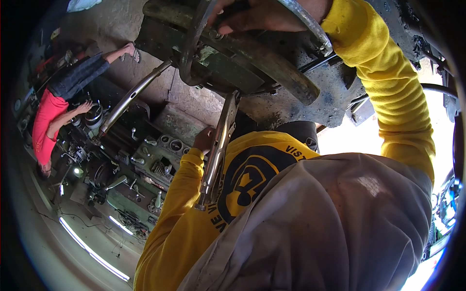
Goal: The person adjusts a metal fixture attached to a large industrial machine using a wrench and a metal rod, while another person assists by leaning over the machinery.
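My right hand [259,15] reaches in at the top, its fingers bent at a dark, greasy metal part [250,68]. The fingertips are near a small bolt head [216,35]; what they grip is partly hidden and cut off by the picture's edge. Silver locking pliers [219,140] hang from the part's lower edge. Just beside and behind them shows my left hand [203,139], its fingers mostly hidden, so I cannot tell whether it touches them. Another pair of locking pliers [132,96] sticks out to the left. Curved steel jaws [188,53] arch over the part.
A person in a red shirt [48,114] appears upside down at the left, a hand at machinery. A green lathe-like machine [158,160] with levers and dials stands behind my left arm. A black hose [437,88] crosses the right side. Tube lights [90,247] show lower left.
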`<state>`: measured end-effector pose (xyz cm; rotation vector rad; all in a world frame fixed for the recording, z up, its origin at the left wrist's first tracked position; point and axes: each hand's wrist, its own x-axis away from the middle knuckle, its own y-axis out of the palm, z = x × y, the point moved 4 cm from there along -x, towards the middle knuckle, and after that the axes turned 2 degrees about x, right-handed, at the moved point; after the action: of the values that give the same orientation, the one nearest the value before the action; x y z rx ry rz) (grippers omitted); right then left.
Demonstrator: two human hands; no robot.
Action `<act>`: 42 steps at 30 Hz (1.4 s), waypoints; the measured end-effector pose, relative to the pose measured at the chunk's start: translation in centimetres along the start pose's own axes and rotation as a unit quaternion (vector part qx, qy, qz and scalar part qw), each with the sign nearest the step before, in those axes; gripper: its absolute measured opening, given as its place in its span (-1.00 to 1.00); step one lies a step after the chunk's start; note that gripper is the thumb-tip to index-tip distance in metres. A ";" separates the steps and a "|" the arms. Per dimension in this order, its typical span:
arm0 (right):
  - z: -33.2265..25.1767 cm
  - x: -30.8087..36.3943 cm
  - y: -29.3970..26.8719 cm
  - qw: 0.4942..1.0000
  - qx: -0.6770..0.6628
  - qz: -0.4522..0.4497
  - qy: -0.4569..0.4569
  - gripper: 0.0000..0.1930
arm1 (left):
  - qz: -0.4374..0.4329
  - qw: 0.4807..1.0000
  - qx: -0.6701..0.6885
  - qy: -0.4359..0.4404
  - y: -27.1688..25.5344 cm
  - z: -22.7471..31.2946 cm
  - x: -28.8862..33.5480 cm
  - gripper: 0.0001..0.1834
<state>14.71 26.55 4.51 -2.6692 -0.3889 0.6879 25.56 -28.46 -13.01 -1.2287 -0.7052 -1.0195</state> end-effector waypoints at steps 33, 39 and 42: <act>1.3 -0.3 0.3 0.995 0.002 -0.011 -0.094 -0.66 | -0.051 0.923 0.314 0.218 -18.9 34.9 11.3 -0.43; 0.6 -0.7 -0.2 0.995 -0.052 -0.005 -0.084 -0.66 | 0.024 0.939 0.217 0.267 -18.0 37.3 9.4 -0.59; 0.2 -0.6 -0.3 0.998 -0.049 -0.016 -0.027 -0.69 | 0.027 0.926 0.288 0.242 -17.9 37.6 9.1 -0.67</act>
<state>14.07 26.70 4.70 -2.7336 -0.4901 0.7512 16.22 5.47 10.95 -0.4525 -0.5197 -0.9276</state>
